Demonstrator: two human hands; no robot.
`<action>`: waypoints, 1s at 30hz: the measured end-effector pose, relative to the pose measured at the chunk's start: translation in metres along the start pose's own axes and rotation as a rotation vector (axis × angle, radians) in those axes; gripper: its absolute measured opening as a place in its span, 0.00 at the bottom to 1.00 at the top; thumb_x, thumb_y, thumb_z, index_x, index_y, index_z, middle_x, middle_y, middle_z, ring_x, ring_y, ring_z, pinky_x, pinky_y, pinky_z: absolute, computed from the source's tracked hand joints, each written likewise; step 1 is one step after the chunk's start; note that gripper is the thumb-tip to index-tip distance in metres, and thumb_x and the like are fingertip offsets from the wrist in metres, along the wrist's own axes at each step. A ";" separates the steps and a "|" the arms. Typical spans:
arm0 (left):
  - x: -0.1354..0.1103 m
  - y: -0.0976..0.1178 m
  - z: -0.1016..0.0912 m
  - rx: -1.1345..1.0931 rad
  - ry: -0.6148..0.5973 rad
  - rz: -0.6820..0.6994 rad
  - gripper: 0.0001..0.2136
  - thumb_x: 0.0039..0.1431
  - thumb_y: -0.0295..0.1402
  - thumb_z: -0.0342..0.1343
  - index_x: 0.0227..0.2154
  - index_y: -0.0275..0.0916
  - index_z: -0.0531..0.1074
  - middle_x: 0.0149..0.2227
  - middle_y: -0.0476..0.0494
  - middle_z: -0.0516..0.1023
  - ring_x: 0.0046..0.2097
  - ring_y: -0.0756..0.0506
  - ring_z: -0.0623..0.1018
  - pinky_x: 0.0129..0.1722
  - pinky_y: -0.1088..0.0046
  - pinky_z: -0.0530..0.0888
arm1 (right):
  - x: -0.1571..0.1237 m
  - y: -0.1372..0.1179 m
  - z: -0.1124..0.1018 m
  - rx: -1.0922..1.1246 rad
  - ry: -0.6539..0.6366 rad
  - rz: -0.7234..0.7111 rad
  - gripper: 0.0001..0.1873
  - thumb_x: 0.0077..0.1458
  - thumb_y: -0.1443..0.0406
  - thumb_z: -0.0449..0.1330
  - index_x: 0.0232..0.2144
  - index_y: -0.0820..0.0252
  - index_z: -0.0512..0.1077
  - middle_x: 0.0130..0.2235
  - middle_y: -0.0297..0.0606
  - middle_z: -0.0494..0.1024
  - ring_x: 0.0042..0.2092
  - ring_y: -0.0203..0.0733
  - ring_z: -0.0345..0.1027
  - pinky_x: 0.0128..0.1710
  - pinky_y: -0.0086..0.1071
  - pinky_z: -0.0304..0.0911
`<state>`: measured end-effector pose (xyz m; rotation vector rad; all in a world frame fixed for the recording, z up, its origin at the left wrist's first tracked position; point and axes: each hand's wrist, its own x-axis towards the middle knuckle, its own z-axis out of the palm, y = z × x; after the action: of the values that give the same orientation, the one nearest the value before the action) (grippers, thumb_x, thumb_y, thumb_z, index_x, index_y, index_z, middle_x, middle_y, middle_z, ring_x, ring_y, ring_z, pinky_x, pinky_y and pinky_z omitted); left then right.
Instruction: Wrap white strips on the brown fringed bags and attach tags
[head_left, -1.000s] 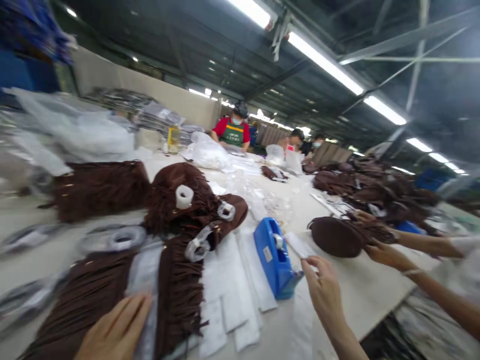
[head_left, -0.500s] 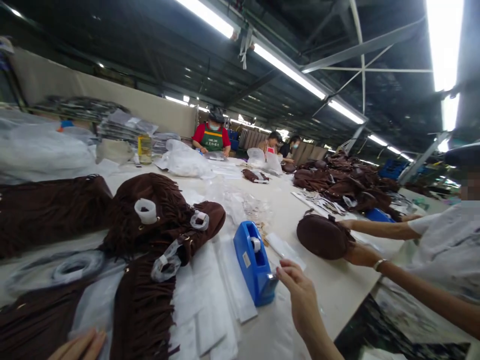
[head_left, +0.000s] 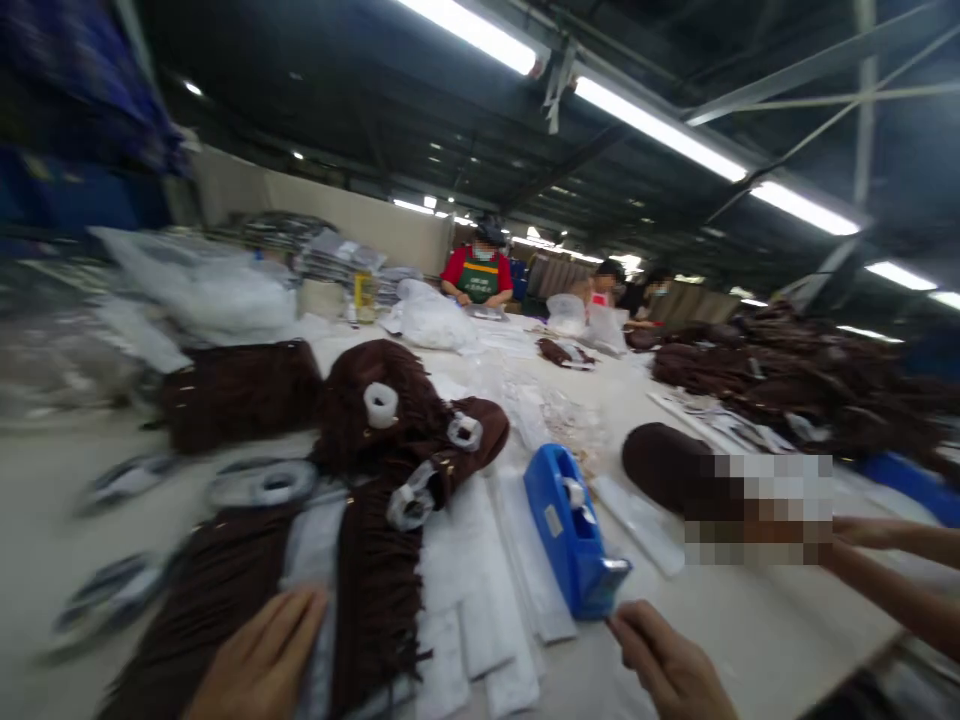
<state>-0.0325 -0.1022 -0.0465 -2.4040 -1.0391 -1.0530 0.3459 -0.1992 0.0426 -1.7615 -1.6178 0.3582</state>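
Note:
My left hand (head_left: pixel 262 650) lies with fingers stretched flat, pressing on a whitish plastic wrap (head_left: pixel 315 545) around the strap area of a brown fringed bag (head_left: pixel 382 570). To the right, my right hand (head_left: pixel 671 665) is closed in a pinch just below the cutter end of a blue tape dispenser (head_left: pixel 562 530). Whatever is between its fingertips, if anything, is too small and blurred to make out. The dispenser stands upright with a white roll core in it. Flat white packing strips (head_left: pixel 476 590) lie between the bag and the dispenser.
More brown fringed bags (head_left: pixel 375 390) with wrapped rings lie behind my left hand. A co-worker's arms (head_left: pixel 885 560) reach in from the right with a round brown bag (head_left: pixel 667 465). A brown pile (head_left: pixel 810 380) covers the far right; plastic bags (head_left: pixel 435 315) lie farther back.
My right hand has moved down from the dispenser's cutter, its fingers still pinched. More of my left hand shows on the wrap. The view has swung left.

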 end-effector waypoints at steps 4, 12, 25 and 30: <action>0.018 0.016 -0.024 0.247 -0.115 -0.032 0.25 0.48 0.18 0.40 0.50 0.34 0.65 0.47 0.41 0.73 0.50 0.44 0.70 0.45 0.70 0.71 | 0.039 -0.078 0.018 -0.031 -0.363 -0.482 0.08 0.58 0.64 0.51 0.27 0.54 0.65 0.23 0.31 0.70 0.24 0.34 0.65 0.23 0.23 0.60; 0.016 0.027 -0.022 0.276 -0.103 -0.068 0.23 0.47 0.17 0.40 0.47 0.29 0.67 0.48 0.37 0.73 0.50 0.42 0.70 0.45 0.67 0.71 | 0.120 -0.191 0.112 -0.389 -0.778 -1.052 0.06 0.56 0.70 0.55 0.27 0.60 0.68 0.27 0.34 0.72 0.28 0.35 0.65 0.25 0.26 0.53; 0.004 0.028 -0.013 0.258 -0.174 -0.094 0.24 0.51 0.19 0.41 0.52 0.27 0.62 0.53 0.35 0.67 0.55 0.40 0.65 0.51 0.67 0.65 | 0.152 -0.225 0.176 -0.765 -1.050 -1.196 0.09 0.52 0.71 0.55 0.33 0.64 0.74 0.31 0.44 0.79 0.31 0.42 0.71 0.24 0.28 0.54; 0.010 0.026 -0.014 0.245 -0.090 -0.092 0.20 0.51 0.18 0.39 0.45 0.29 0.68 0.45 0.39 0.74 0.49 0.42 0.71 0.48 0.69 0.68 | 0.149 -0.240 0.187 -0.842 -1.051 -1.033 0.08 0.47 0.70 0.58 0.30 0.66 0.77 0.30 0.46 0.79 0.32 0.46 0.72 0.24 0.29 0.56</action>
<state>-0.0156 -0.1228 -0.0297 -2.2417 -1.2425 -0.7988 0.0734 -0.0077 0.1051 -0.8715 -3.5350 0.0504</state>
